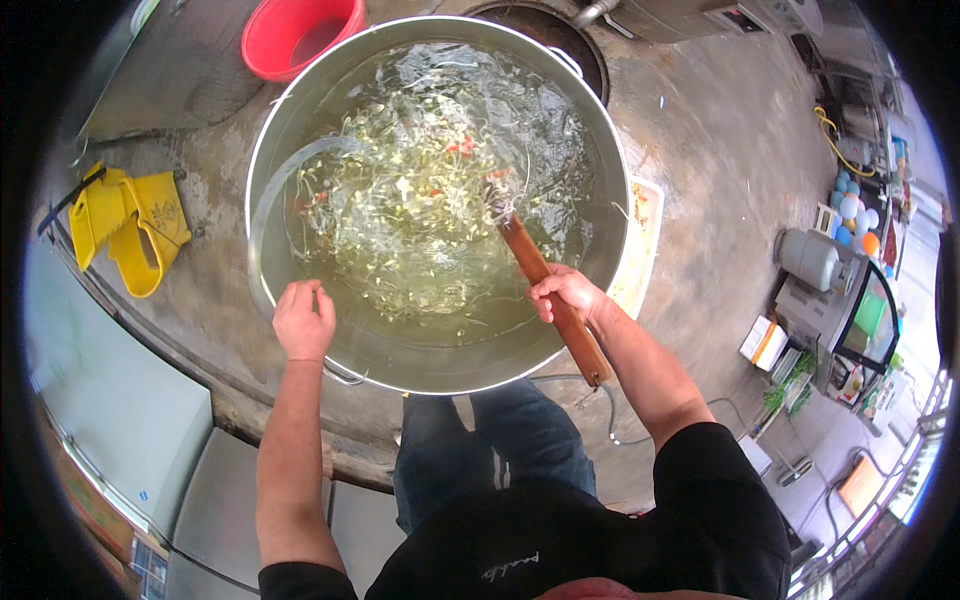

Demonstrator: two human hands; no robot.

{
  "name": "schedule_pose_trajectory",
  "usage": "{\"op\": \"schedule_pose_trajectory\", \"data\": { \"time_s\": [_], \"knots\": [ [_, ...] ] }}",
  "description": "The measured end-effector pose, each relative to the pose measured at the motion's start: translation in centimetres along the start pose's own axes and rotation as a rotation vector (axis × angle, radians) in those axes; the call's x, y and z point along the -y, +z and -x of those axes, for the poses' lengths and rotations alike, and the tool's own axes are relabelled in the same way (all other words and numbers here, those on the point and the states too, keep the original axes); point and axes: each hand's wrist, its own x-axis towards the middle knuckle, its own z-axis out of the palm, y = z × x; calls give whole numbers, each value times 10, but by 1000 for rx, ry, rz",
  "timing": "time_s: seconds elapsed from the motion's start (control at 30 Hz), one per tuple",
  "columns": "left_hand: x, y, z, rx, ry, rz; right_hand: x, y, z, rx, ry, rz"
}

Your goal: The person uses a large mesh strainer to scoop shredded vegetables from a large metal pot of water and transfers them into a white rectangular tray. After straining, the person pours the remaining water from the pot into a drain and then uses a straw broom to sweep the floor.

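A large round metal pot [438, 367] full of water stands before me. Pale bean sprouts [405, 195] with a few red bits float in it. My right hand [562, 294] grips the flat wooden handle [534, 259] of a tool whose wire-like head [499, 204] is among the sprouts, partly under water. My left hand [304, 319] is at the pot's near left rim, fingers curled. A clear hose [262, 202] runs from beside that hand along the inner left wall into the water; whether the fingers hold it is not plain.
Beyond the pot's far left is a red plastic tub [281, 45]. A yellow plastic mop wringer [139, 225] is on the concrete floor at left. A white tray [645, 247] with food bits sits against the right side. A grey gas cylinder [806, 259] stands farther right.
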Motion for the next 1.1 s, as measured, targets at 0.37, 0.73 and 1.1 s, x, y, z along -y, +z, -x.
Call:
{"op": "schedule_pose_trajectory", "data": {
  "time_s": [0.37,0.73,1.1],
  "knots": [
    [-1,1,1,54,-6,-59,-48,17,120,43,-269,-257],
    [0,-2,-8,92,97,-246,-158,30,243,-209,-453,-421],
    [-3,-4,-5,110,138,-307,-249,49,312,-692,-655,-385]
  ]
}}
